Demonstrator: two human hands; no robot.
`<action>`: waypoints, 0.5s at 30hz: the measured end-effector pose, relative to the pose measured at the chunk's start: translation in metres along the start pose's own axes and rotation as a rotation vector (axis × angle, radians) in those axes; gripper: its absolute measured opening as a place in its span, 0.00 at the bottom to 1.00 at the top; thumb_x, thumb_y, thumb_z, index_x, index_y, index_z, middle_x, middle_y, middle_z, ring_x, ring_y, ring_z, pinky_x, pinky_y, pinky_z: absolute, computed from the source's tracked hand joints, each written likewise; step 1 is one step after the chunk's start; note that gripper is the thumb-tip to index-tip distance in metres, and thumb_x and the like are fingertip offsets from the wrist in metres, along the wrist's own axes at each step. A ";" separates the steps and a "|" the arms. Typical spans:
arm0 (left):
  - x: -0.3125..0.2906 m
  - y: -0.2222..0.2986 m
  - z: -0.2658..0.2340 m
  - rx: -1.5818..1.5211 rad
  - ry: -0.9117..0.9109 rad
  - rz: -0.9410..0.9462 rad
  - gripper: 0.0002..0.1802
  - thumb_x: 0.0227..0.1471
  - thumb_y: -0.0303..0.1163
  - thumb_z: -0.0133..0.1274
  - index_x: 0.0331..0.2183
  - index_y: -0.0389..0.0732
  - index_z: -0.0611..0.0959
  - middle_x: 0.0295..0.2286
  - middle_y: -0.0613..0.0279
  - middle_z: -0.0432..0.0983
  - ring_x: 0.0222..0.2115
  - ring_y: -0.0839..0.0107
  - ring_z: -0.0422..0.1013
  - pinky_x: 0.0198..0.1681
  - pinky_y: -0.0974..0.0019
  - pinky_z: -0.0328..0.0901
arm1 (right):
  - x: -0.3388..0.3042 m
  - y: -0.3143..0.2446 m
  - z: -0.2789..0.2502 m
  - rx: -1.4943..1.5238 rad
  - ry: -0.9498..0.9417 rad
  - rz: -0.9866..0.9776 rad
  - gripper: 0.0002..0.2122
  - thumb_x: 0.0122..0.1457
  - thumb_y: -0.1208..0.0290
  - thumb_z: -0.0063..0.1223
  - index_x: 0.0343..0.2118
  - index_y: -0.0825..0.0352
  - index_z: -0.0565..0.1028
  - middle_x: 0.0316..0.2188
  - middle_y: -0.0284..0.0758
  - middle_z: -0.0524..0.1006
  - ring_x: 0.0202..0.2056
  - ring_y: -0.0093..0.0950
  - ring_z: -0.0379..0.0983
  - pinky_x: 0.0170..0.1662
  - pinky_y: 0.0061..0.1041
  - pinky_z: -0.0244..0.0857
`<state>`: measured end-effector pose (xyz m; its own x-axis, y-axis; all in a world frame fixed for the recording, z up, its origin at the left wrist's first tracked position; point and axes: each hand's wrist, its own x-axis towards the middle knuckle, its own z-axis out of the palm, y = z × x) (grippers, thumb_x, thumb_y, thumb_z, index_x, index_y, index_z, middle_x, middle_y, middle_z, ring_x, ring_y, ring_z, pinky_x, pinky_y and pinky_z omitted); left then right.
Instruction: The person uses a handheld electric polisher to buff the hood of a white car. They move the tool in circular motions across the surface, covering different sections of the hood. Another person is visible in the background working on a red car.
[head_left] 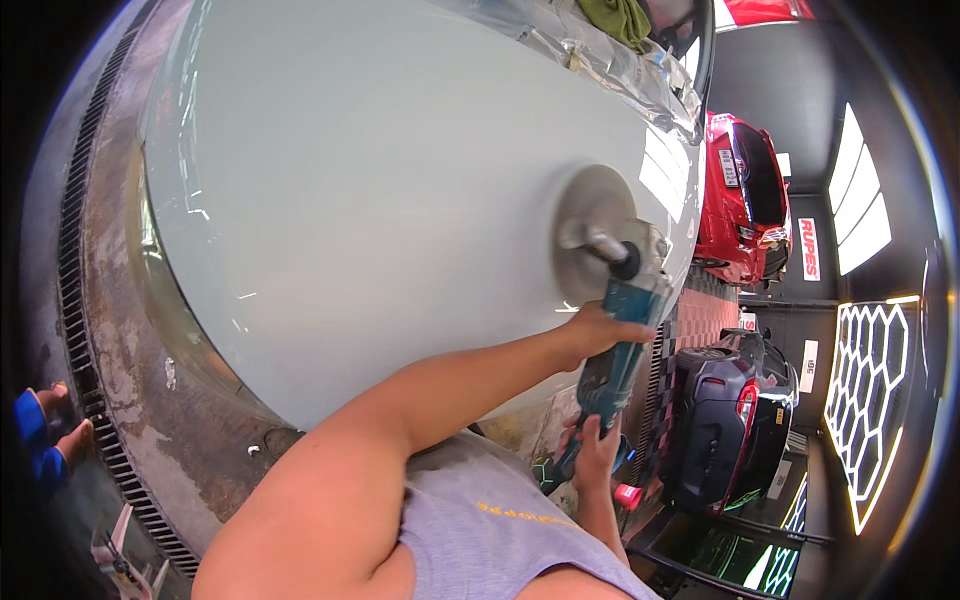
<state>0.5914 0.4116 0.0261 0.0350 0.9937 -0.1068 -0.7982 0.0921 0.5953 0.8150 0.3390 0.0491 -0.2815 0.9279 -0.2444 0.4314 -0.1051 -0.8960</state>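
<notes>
A teal polisher (pixel 632 300) with a round pale pad (pixel 585 255) rests against the glossy white car panel (pixel 380 190). The pad looks blurred. My left hand (pixel 603 335) is wrapped over the polisher's body, just behind its metal head. Farther back, my right hand (pixel 592 452) grips the tool's rear end, its fingers partly hidden. A short side handle juts out from the head over the pad, with no hand on it. My left forearm reaches across the panel's near edge.
Clear plastic sheeting (pixel 600 45) and a green cloth (pixel 618 20) lie at the panel's far end. A red car (pixel 735 200) and a dark grey car (pixel 715 430) stand at the right. A floor drain grating (pixel 75 230) runs along the left, near another person's feet (pixel 70 440).
</notes>
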 end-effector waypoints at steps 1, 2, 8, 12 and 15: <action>0.027 0.003 0.003 0.000 -0.024 -0.026 0.29 0.46 0.46 0.76 0.45 0.37 0.87 0.39 0.57 0.85 0.38 0.67 0.81 0.46 0.60 0.75 | 0.017 -0.011 -0.002 0.023 0.019 0.007 0.19 0.73 0.58 0.55 0.56 0.64 0.63 0.33 0.39 0.79 0.22 0.24 0.74 0.22 0.26 0.71; 0.054 0.007 0.007 -0.002 -0.056 -0.059 0.31 0.45 0.48 0.76 0.45 0.37 0.87 0.39 0.57 0.85 0.39 0.66 0.81 0.47 0.59 0.74 | 0.035 -0.020 -0.003 -0.029 0.074 0.007 0.21 0.74 0.54 0.53 0.55 0.64 0.63 0.31 0.37 0.77 0.20 0.25 0.73 0.20 0.27 0.69; 0.140 0.038 0.016 -0.026 -0.082 -0.113 0.36 0.44 0.50 0.76 0.46 0.33 0.86 0.40 0.54 0.85 0.40 0.63 0.82 0.47 0.58 0.75 | 0.107 -0.058 -0.014 -0.007 0.133 0.040 0.20 0.75 0.52 0.50 0.54 0.64 0.62 0.26 0.34 0.72 0.19 0.25 0.72 0.19 0.26 0.67; 0.125 0.043 0.011 0.017 -0.049 -0.073 0.35 0.44 0.49 0.76 0.47 0.35 0.86 0.41 0.55 0.85 0.41 0.64 0.81 0.49 0.60 0.74 | 0.108 -0.054 -0.025 -0.104 0.090 0.048 0.23 0.73 0.49 0.52 0.55 0.64 0.62 0.24 0.35 0.72 0.18 0.26 0.72 0.19 0.27 0.68; 0.092 0.024 0.003 0.009 -0.043 0.047 0.34 0.45 0.49 0.76 0.48 0.38 0.87 0.42 0.56 0.85 0.41 0.66 0.80 0.49 0.60 0.73 | 0.086 -0.031 -0.031 -0.181 0.043 -0.008 0.27 0.70 0.46 0.56 0.56 0.64 0.62 0.23 0.35 0.73 0.18 0.26 0.72 0.19 0.27 0.68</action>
<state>0.5767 0.5050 0.0329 0.0236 0.9987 -0.0448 -0.7943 0.0459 0.6058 0.8042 0.4329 0.0678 -0.2501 0.9434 -0.2180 0.5775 -0.0354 -0.8156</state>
